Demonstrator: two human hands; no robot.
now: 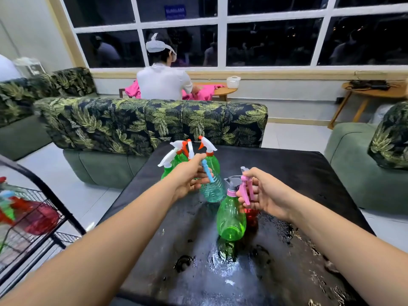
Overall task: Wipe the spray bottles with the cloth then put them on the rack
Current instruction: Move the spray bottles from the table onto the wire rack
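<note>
Left hand [189,178] curled round teal bottle [213,191] neck; right hand [265,193] pinched pink trigger [244,191] of green bottle [230,217]. Likely head grips left bodies free for wiping. Both over wet table [309,173]. Rack [53,198] stood left, bottles already inside (cloth unseen).
</note>
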